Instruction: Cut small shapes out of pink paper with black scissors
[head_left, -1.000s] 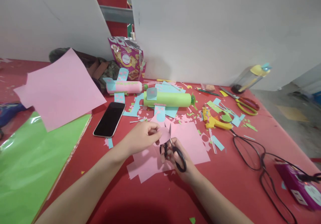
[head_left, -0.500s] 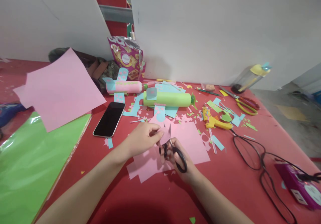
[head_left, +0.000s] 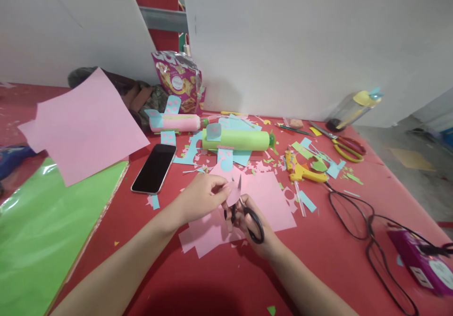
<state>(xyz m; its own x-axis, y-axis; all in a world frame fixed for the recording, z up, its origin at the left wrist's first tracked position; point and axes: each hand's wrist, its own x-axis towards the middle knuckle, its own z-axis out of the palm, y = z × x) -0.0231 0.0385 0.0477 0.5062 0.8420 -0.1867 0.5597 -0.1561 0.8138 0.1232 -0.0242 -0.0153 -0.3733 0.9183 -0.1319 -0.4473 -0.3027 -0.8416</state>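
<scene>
Head view: the left hand [head_left: 202, 192] is pinching a small pink piece [head_left: 234, 195] of paper between narrowed fingers, just above the pink sheets [head_left: 271, 198] lying on the worktop [head_left: 329, 245]. The right hand [head_left: 268, 239] is gripping black-handled scissors [head_left: 249, 211], its fingers curling around the handles. The blades are standing apart at the piece, one partly hidden behind it; whether they are biting into the paper, I cannot tell. The cutting appears to be well along: the piece is showing a rounded edge and looking separate from the sheets, but how much trimming is remaining is unclear. Farther back, a pink bottle [head_left: 182, 123] and a green bottle [head_left: 244, 140] are already carrying blue flaps [head_left: 213, 132], and paper scraps [head_left: 262, 166] are lying near the green one.
</scene>
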